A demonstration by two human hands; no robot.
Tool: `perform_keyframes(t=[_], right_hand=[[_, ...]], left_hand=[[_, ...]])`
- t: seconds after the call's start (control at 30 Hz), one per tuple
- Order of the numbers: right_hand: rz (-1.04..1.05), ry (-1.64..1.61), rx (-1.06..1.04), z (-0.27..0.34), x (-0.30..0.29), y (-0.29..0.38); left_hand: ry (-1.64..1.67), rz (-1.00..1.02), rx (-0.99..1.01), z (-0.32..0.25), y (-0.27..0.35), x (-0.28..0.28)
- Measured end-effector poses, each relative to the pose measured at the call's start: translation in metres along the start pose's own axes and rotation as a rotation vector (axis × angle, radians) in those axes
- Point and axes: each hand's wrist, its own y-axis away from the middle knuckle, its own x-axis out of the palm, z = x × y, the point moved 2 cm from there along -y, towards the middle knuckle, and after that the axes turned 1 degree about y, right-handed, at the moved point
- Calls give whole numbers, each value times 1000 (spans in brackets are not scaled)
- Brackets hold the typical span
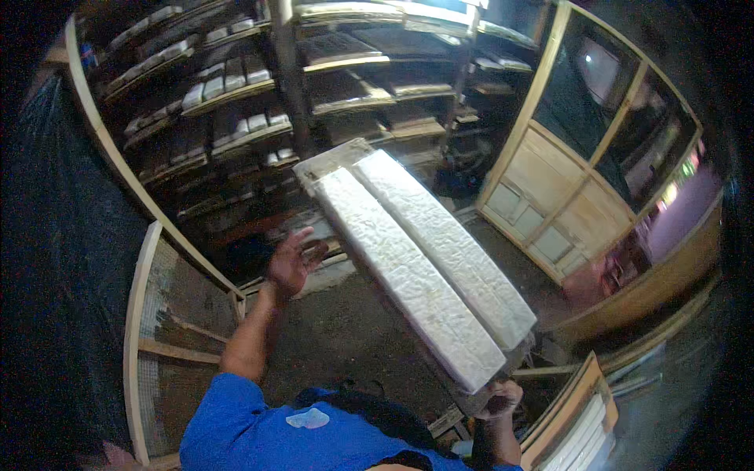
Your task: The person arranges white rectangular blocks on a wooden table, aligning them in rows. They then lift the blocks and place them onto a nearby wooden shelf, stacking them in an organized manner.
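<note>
Two long white slabs with a wrinkled surface lie side by side on a wooden board, a narrow gap between them. The board slants across the view, from my right hand up to the upper left. My right hand grips its near end; part of that hand is in shadow. To the left of the board, my left hand is raised in the air with its fingers apart. It holds nothing and appears apart from the board.
Ahead is a wooden shelf rack with several white slabs on its left tiers. A wooden door frame surrounds the opening. A mesh door leaf stands left, a panelled one right. Boards with white slabs are at lower right.
</note>
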Motion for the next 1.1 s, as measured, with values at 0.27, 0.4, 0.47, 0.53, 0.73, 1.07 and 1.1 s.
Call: perform_keyframes(t=[0.27, 0.4, 0.47, 0.53, 0.73, 1.07, 1.1], right_hand=[[192, 707, -1070, 90, 115, -76], [183, 197, -513, 117, 151, -95], [98, 265, -576, 134, 184, -109], [102, 199, -452, 162, 217, -112], [550, -337, 102, 211, 349, -183], [579, 468, -1070, 229, 470, -315], [556, 739, -1212, 227, 483, -321]], left_hand=[[14, -493, -261, 21, 156, -152], [58, -761, -278, 47, 264, -201], [15, -885, -232, 64, 296, -217], [103, -1037, -309, 105, 363, -213], [204, -1155, -201, 128, 386, -220], [303, -1317, -137, 163, 383, -194], [327, -1338, -136, 167, 386, -195]])
